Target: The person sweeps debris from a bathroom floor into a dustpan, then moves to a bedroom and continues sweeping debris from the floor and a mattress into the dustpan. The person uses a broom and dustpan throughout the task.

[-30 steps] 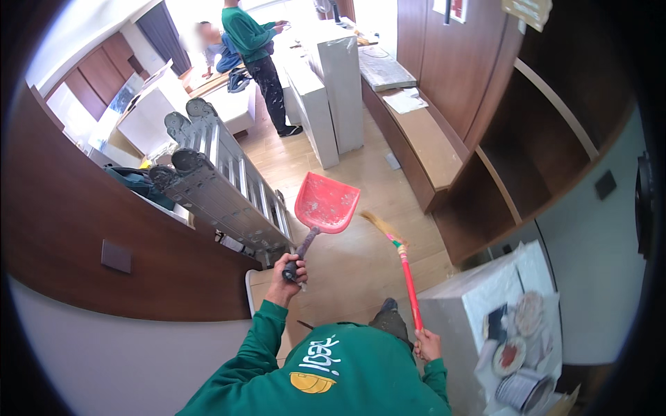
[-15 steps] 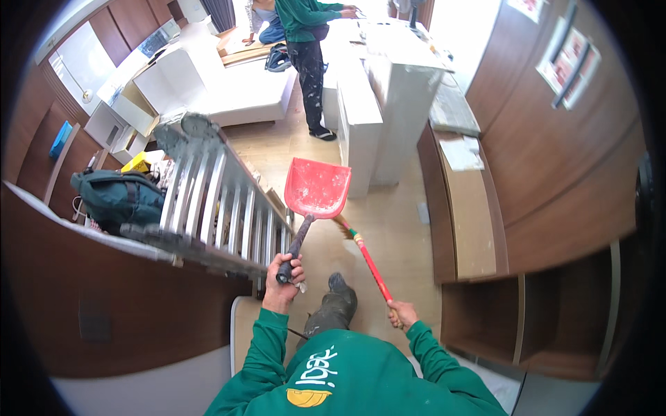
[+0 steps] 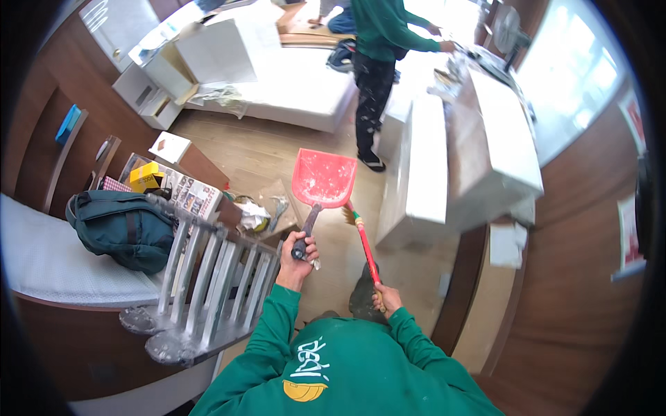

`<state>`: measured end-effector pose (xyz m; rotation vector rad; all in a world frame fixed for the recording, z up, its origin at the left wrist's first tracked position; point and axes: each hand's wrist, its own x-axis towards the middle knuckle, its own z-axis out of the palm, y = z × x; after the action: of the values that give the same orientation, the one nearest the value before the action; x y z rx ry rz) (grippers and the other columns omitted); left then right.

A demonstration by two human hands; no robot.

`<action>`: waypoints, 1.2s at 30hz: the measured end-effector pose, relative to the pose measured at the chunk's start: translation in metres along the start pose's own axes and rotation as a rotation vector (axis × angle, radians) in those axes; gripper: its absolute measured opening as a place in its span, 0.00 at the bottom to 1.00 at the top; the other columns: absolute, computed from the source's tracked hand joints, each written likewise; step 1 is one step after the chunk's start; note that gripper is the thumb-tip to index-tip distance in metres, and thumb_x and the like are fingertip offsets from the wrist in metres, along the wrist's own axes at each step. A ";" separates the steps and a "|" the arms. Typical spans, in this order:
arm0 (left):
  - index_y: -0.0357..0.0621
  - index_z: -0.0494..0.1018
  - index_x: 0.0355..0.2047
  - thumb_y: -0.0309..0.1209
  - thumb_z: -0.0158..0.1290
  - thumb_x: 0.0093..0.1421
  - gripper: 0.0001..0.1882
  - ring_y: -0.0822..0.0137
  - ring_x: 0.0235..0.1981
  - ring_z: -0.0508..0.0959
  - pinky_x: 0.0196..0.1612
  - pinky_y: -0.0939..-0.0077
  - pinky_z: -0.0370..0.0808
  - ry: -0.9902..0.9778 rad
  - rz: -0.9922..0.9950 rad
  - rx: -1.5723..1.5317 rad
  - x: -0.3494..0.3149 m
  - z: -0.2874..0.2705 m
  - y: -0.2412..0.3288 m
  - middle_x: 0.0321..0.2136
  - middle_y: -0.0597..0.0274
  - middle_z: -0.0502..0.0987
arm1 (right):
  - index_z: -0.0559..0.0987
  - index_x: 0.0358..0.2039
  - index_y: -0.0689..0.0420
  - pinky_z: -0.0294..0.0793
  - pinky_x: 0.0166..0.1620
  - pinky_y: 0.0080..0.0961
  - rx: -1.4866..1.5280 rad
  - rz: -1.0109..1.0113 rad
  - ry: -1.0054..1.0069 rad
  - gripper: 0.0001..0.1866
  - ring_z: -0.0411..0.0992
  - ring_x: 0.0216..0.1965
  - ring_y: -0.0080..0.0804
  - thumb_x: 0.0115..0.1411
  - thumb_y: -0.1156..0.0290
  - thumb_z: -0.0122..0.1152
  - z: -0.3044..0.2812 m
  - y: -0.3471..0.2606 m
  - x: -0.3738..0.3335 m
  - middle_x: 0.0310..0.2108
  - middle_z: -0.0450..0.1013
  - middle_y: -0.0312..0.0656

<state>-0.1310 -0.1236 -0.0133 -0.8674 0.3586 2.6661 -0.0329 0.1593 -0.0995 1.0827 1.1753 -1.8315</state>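
A red dustpan [image 3: 323, 177] with white smears hangs out in front of me above the wooden floor. My left hand [image 3: 294, 265] is closed round its dark handle. In my right hand [image 3: 388, 299] is the lower end of a red stick, part of a small broom [image 3: 366, 247]. The broom slants up and left; its straw-coloured bristles sit just behind the dustpan's right edge and are partly hidden by it. Left of my left forearm stands a metal ladder [image 3: 208, 281] with stained feet. My shoe shows beneath the broom.
White cabinets [image 3: 423, 170] stand ahead on the right, with another person [image 3: 375, 41] beside them. A white bed-like platform [image 3: 291, 90] lies at the back. To the left are a green backpack [image 3: 125, 232], a yellow box [image 3: 144, 177] and scattered cardboard [image 3: 279, 204].
I have moved forward. The ladder has slid back along my left side, and the white cabinets appear nearer. Both hands keep their hold on the dustpan and broom.
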 end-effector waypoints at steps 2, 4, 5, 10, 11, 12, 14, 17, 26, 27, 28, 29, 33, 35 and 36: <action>0.39 0.64 0.28 0.33 0.49 0.54 0.10 0.72 0.16 0.66 0.17 0.78 0.60 0.006 0.041 -0.023 0.033 0.011 0.020 0.19 0.68 0.68 | 0.71 0.32 0.57 0.61 0.14 0.19 -0.039 -0.035 -0.010 0.12 0.61 0.13 0.21 0.60 0.61 0.57 0.023 -0.051 0.044 0.17 0.66 0.37; 0.39 0.64 0.28 0.33 0.49 0.54 0.10 0.72 0.16 0.67 0.16 0.78 0.60 0.020 0.068 -0.080 0.057 0.021 0.040 0.19 0.68 0.69 | 0.71 0.32 0.58 0.61 0.14 0.20 -0.046 -0.051 -0.034 0.12 0.62 0.13 0.22 0.60 0.61 0.57 0.053 -0.088 0.083 0.16 0.66 0.38; 0.39 0.64 0.28 0.33 0.49 0.54 0.10 0.72 0.16 0.67 0.16 0.77 0.61 0.029 0.082 -0.107 0.067 0.024 0.047 0.19 0.68 0.69 | 0.71 0.32 0.58 0.61 0.13 0.20 -0.057 -0.044 -0.004 0.12 0.62 0.13 0.23 0.60 0.62 0.57 0.061 -0.108 0.096 0.16 0.66 0.38; 0.39 0.64 0.28 0.33 0.49 0.53 0.10 0.72 0.17 0.67 0.16 0.77 0.61 0.066 0.183 -0.185 0.131 0.048 0.112 0.19 0.67 0.69 | 0.71 0.32 0.61 0.63 0.13 0.22 -0.104 -0.029 0.027 0.13 0.63 0.12 0.24 0.60 0.62 0.56 0.130 -0.190 0.171 0.16 0.65 0.39; 0.39 0.64 0.28 0.33 0.50 0.53 0.10 0.72 0.17 0.67 0.16 0.77 0.62 0.089 0.204 -0.189 0.146 0.050 0.124 0.19 0.67 0.69 | 0.71 0.33 0.61 0.63 0.13 0.22 -0.119 -0.024 0.022 0.13 0.63 0.12 0.24 0.60 0.62 0.56 0.146 -0.205 0.190 0.16 0.66 0.39; 0.40 0.64 0.28 0.33 0.50 0.53 0.10 0.71 0.17 0.67 0.16 0.76 0.62 0.095 0.254 -0.170 0.161 0.050 0.136 0.19 0.67 0.68 | 0.72 0.34 0.61 0.63 0.13 0.22 -0.129 -0.017 0.025 0.13 0.63 0.12 0.24 0.60 0.62 0.55 0.158 -0.216 0.208 0.16 0.66 0.39; 0.41 0.63 0.29 0.33 0.50 0.53 0.10 0.72 0.17 0.67 0.16 0.76 0.62 0.104 0.298 -0.180 0.187 0.050 0.162 0.20 0.67 0.68 | 0.73 0.35 0.61 0.63 0.13 0.22 -0.169 -0.043 0.066 0.13 0.63 0.12 0.24 0.60 0.63 0.55 0.187 -0.237 0.243 0.16 0.66 0.39; 0.42 0.62 0.30 0.33 0.50 0.54 0.10 0.73 0.17 0.67 0.16 0.78 0.61 0.060 0.299 -0.232 0.228 0.045 0.202 0.21 0.67 0.67 | 0.75 0.35 0.61 0.65 0.14 0.23 -0.273 -0.118 0.197 0.13 0.64 0.12 0.25 0.59 0.63 0.56 0.216 -0.239 0.281 0.17 0.67 0.40; 0.31 0.67 0.39 0.33 0.50 0.54 0.17 0.74 0.16 0.63 0.16 0.79 0.58 0.275 0.279 -0.215 0.268 0.051 0.281 0.19 0.68 0.68 | 0.76 0.36 0.63 0.70 0.43 0.47 -0.923 -0.489 0.514 0.16 0.71 0.40 0.59 0.54 0.63 0.59 0.282 -0.323 0.417 0.33 0.74 0.59; 0.31 0.68 0.39 0.33 0.50 0.54 0.17 0.74 0.16 0.63 0.16 0.79 0.57 0.262 0.291 -0.211 0.272 0.048 0.286 0.19 0.68 0.68 | 0.76 0.36 0.63 0.70 0.43 0.47 -0.930 -0.527 0.536 0.16 0.71 0.40 0.59 0.55 0.63 0.59 0.287 -0.340 0.441 0.34 0.74 0.59; 0.31 0.69 0.40 0.33 0.50 0.54 0.18 0.74 0.16 0.63 0.16 0.79 0.57 0.281 0.281 -0.217 0.277 0.044 0.292 0.19 0.67 0.68 | 0.76 0.36 0.62 0.70 0.43 0.47 -0.945 -0.550 0.559 0.15 0.72 0.40 0.59 0.55 0.63 0.59 0.289 -0.357 0.464 0.34 0.74 0.59; 0.31 0.69 0.40 0.34 0.49 0.54 0.18 0.74 0.15 0.62 0.15 0.79 0.57 0.315 0.295 -0.193 0.281 0.039 0.295 0.19 0.67 0.67 | 0.76 0.35 0.62 0.70 0.42 0.47 -0.966 -0.590 0.576 0.15 0.72 0.40 0.59 0.55 0.63 0.58 0.290 -0.372 0.488 0.34 0.74 0.59; 0.31 0.69 0.42 0.34 0.49 0.53 0.20 0.74 0.14 0.60 0.16 0.79 0.56 0.427 0.285 -0.209 0.302 0.025 0.311 0.17 0.68 0.65 | 0.75 0.35 0.62 0.73 0.33 0.42 -0.910 -0.488 0.604 0.13 0.75 0.28 0.52 0.56 0.64 0.57 0.308 -0.412 0.588 0.26 0.74 0.56; 0.31 0.68 0.43 0.34 0.49 0.52 0.21 0.74 0.14 0.60 0.17 0.79 0.56 0.501 0.265 -0.220 0.310 0.024 0.321 0.18 0.68 0.64 | 0.75 0.34 0.62 0.74 0.25 0.40 -0.666 -0.290 0.552 0.12 0.75 0.20 0.46 0.57 0.65 0.56 0.322 -0.423 0.628 0.19 0.73 0.52; 0.31 0.68 0.43 0.34 0.49 0.52 0.21 0.74 0.14 0.60 0.17 0.79 0.56 0.524 0.265 -0.241 0.313 0.026 0.326 0.18 0.68 0.64 | 0.75 0.33 0.63 0.73 0.21 0.38 -0.602 -0.253 0.511 0.12 0.73 0.17 0.43 0.58 0.66 0.55 0.333 -0.422 0.641 0.17 0.72 0.50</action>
<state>-0.5051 -0.3472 -0.1372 -1.7096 0.2853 2.7164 -0.7536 -0.0767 -0.4523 1.0944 2.0759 -1.2397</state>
